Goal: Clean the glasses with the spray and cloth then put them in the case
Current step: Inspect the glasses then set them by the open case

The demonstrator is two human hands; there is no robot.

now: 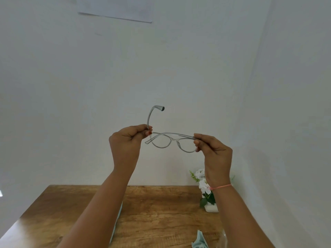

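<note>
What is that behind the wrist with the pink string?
White flowers with green leaves in a small white pot on the wooden table. The right hand and wrist cover their right side, so the rest cannot be seen.

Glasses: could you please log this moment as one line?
glasses aloft | left hand grips temple | right hand pinches frame | cloth on table

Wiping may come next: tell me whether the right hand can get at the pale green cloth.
Likely yes: the cloth lies uncovered below the right hand, but that hand must first release the glasses.
</note>
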